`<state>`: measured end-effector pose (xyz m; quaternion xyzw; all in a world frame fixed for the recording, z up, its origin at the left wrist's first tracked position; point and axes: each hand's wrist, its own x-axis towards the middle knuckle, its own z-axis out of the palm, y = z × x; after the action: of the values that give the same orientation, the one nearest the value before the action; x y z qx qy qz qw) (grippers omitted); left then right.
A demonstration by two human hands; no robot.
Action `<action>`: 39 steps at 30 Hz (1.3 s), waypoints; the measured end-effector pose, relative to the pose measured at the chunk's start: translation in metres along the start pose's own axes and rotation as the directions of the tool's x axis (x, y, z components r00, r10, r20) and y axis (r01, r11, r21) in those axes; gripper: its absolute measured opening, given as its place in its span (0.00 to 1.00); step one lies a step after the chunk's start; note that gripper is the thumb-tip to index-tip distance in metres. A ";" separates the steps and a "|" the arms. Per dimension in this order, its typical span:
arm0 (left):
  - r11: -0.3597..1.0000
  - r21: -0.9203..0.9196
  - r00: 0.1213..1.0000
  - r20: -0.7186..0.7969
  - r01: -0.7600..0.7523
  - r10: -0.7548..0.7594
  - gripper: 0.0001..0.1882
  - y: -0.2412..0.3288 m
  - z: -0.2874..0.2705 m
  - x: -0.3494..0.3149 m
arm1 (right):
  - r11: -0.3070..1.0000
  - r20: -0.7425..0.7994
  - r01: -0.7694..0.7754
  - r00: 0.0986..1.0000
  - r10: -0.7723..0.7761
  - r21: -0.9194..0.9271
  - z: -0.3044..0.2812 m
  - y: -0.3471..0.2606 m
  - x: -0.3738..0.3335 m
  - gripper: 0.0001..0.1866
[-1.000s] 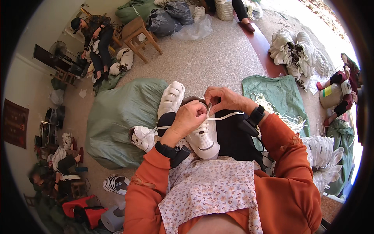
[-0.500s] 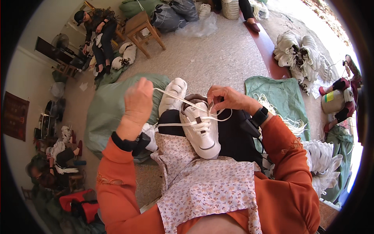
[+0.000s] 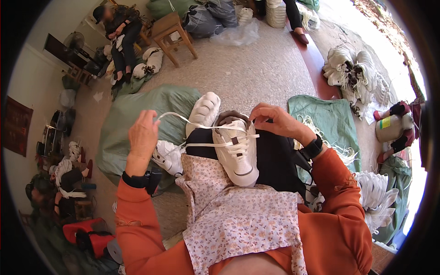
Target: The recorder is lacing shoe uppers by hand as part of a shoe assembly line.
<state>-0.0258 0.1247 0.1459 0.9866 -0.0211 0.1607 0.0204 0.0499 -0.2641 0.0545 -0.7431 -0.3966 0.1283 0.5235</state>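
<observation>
A white sneaker [image 3: 243, 170] with a brown lining rests on my lap, toe toward me. Its flat white shoelace [image 3: 183, 118] runs from the upper eyelets out to the left. My left hand [image 3: 144, 136] is closed, pinching that lace near its end, out to the left of the shoe. Thumb and fingers of my right hand [image 3: 277, 120] close on the sneaker's upper right edge by the top eyelets; whatever is between the fingertips is too small to tell. Another length of lace stretches leftward across my dark trouser leg. Beyond the sneaker lies a second white shoe [image 3: 205, 109].
A stuffed green sack [image 3: 123, 123] lies at left, with another white shoe [image 3: 167, 157] beside it. On the right, a green cloth [image 3: 327, 110] holds loose laces [image 3: 337, 149]. Bundled white shoe parts [image 3: 353, 68] stand farther right. A wooden stool [image 3: 170, 32] and seated co-workers are beyond.
My left hand has moved left and down, drawing the lace farther out. The loop at the sneaker's right side has shrunk to a short end. My right hand stays near the shoe's top edge.
</observation>
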 end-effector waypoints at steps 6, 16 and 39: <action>0.871 -0.484 0.978 0.128 -0.083 0.165 0.13 0.047 0.036 -0.022 | 0.994 0.121 0.076 0.990 -0.066 -0.076 0.004 -0.010 -0.009 0.13; 0.685 -0.694 0.916 0.093 -0.221 0.389 0.11 0.094 0.074 0.003 | 0.951 0.055 0.166 0.986 -0.157 -0.262 0.017 -0.026 -0.001 0.14; 0.735 -0.629 0.864 0.196 -0.252 0.464 0.12 0.100 0.088 0.017 | 0.535 0.020 0.297 0.886 -0.463 -0.791 0.039 -0.023 0.010 0.13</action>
<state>0.0133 0.0206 0.0709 0.9203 -0.2652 -0.0259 0.2864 0.0222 -0.2273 0.0605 -0.7980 -0.5123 -0.2444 0.2026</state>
